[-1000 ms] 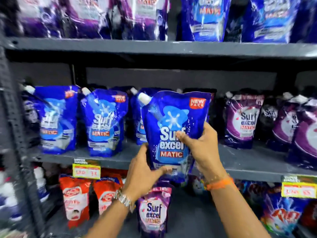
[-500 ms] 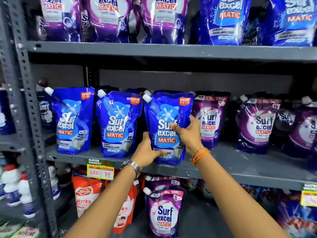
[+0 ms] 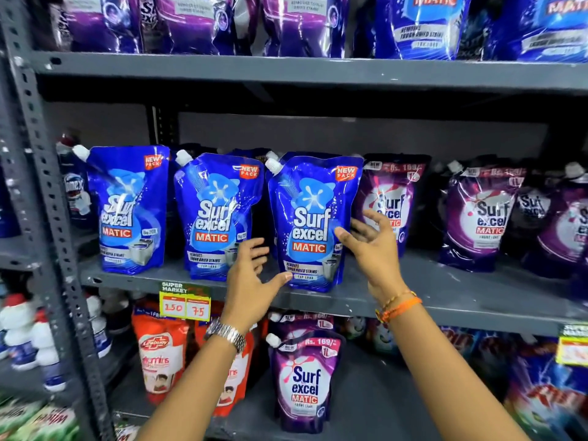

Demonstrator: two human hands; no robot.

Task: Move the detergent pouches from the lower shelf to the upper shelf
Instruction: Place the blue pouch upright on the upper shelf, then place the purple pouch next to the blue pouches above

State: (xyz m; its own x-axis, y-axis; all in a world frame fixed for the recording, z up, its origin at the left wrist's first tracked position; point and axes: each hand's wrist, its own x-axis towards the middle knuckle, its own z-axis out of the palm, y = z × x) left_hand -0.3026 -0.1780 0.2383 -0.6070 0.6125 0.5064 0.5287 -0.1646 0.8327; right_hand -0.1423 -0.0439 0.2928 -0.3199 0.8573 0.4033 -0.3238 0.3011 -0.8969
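Head view. Blue pouch [image 3: 310, 222] upright on the middle shelf [image 3: 445, 291], base close to the front edge, third in a row of blue pouches running from the left upright [image 3: 41, 186]; spout cap at its top left corner, label facing out. Stands on its flat gusseted base, hence no support needed from either side. Placed beside matching blue stock, with purple pouches [image 3: 389, 202] taking the shelf from there toward the right edge.

Left hand [image 3: 251, 275] open, fingers spread, thumb tip at or just off the lower front of the blue pouch; nothing gripped. Right hand [image 3: 372, 249] likewise open, palm turned toward the pouch's right edge, fingers loose and splayed, holding nothing. Both hands flank the pouch, a posture fit for catching a soft, liquid-filled pack should it slump forward.

One purple pouch [image 3: 304, 381] upright on the lower shelf [image 3: 366, 405], directly below, near its front edge; judged the next candidate for lifting. Price tag [image 3: 185, 302] clipped to the middle shelf's front edge, left of the left hand.
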